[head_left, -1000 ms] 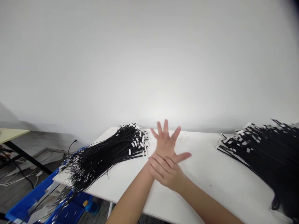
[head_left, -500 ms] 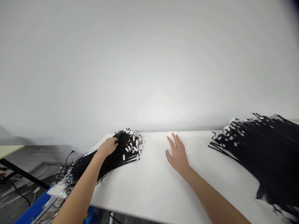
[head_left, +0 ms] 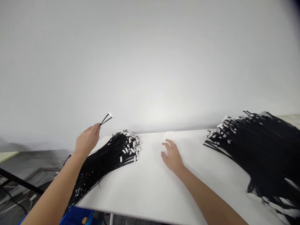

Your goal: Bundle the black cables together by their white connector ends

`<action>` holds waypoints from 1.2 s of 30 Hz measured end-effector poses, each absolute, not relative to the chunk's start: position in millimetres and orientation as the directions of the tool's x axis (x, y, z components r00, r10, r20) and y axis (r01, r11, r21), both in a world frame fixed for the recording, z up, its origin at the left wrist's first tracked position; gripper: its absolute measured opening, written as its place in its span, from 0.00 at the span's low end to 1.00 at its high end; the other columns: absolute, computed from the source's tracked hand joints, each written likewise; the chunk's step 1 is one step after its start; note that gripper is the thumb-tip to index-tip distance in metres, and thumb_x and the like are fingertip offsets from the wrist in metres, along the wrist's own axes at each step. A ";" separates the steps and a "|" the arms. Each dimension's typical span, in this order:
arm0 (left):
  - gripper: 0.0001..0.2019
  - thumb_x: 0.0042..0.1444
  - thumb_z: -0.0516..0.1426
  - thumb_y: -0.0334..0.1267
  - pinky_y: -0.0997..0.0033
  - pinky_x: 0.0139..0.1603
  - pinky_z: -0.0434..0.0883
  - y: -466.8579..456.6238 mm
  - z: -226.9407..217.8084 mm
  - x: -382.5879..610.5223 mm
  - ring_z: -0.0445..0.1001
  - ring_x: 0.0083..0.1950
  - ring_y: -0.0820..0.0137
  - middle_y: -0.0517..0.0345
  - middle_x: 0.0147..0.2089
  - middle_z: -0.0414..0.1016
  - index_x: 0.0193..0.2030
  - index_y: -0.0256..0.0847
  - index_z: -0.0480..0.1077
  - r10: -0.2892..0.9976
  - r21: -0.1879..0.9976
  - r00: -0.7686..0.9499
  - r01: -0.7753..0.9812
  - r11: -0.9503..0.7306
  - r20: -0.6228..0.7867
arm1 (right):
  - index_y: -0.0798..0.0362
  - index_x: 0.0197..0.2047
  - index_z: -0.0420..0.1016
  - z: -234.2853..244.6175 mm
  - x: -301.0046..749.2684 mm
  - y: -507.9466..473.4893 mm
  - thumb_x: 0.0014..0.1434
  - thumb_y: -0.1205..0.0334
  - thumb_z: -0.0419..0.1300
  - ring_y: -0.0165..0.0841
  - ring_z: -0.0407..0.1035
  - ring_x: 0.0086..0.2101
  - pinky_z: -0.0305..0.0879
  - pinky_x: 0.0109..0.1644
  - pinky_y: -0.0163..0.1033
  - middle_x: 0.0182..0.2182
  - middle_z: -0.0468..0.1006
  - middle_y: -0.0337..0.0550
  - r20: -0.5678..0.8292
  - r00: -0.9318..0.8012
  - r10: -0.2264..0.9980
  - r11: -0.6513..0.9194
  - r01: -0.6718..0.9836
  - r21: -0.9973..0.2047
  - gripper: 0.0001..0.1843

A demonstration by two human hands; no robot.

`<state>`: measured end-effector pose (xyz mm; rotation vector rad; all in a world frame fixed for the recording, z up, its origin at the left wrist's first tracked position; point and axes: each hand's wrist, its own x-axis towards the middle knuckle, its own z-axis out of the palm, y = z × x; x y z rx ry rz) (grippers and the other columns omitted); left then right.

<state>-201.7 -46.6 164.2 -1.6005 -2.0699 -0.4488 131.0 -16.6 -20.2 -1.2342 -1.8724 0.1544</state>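
My left hand [head_left: 87, 140] is closed on a black cable [head_left: 104, 120], raised above the left heap. Its two thin strands spread from my fingers to a white connector at the tip. Beneath and right of that hand lies a bundle of black cables [head_left: 105, 159] with white connectors at its right end. My right hand [head_left: 172, 157] hovers over or rests on the white table, fingers apart and slightly bent, nothing visible in them. Just beyond its fingertips is a small pile of white pieces [head_left: 170, 135], too small to make out.
A larger heap of black cables [head_left: 264, 150] with white ends covers the table's right side. The white table [head_left: 140, 187] stands against a pale wall [head_left: 150, 62]. Below its left front edge is a blue bin [head_left: 75, 215]; loose cords [head_left: 17, 203] lie on the floor at left.
My left hand has pulled up and left out of the left bundle, bringing one black cable with it. My right hand has drawn back slightly from the white pieces, uncovering them.
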 end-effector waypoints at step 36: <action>0.12 0.45 0.60 0.36 0.68 0.35 0.69 14.9 4.3 38.6 0.70 0.28 0.73 0.59 0.27 0.66 0.35 0.37 0.63 0.863 0.886 0.395 -0.204 0.416 -0.315 | 0.55 0.26 0.64 -6.5 202.1 37.1 0.46 0.55 0.57 0.25 0.62 0.17 0.55 0.17 0.30 0.20 0.67 0.37 -0.207 -0.445 0.871 -0.177 0.110 -0.978 0.12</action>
